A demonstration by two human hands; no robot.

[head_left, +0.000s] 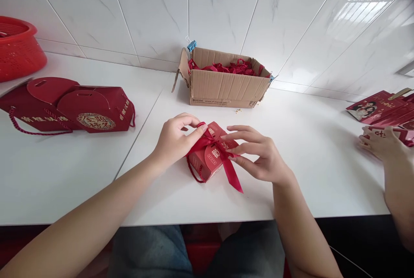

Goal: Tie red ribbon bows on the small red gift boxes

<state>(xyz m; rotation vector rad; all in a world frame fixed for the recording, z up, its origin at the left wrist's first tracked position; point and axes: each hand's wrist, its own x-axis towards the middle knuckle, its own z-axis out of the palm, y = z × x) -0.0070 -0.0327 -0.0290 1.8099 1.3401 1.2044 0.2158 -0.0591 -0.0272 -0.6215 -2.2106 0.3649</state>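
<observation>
A small red gift box (210, 159) with gold characters stands on the white table (97, 183) in front of me. A red ribbon (231, 172) is tied across its top, with one tail hanging down toward the table's front edge. My left hand (176, 140) pinches a ribbon loop at the box's upper left. My right hand (258, 153) pinches the ribbon on the right side of the box, its other fingers stretched out.
A cardboard box (223, 86) full of red ribbons stands against the tiled wall. Larger red gift boxes (74, 105) lie at the left, a red basket (17, 47) at far left. Another person's hand (381, 142) handles flat red boxes (384, 109) at the right.
</observation>
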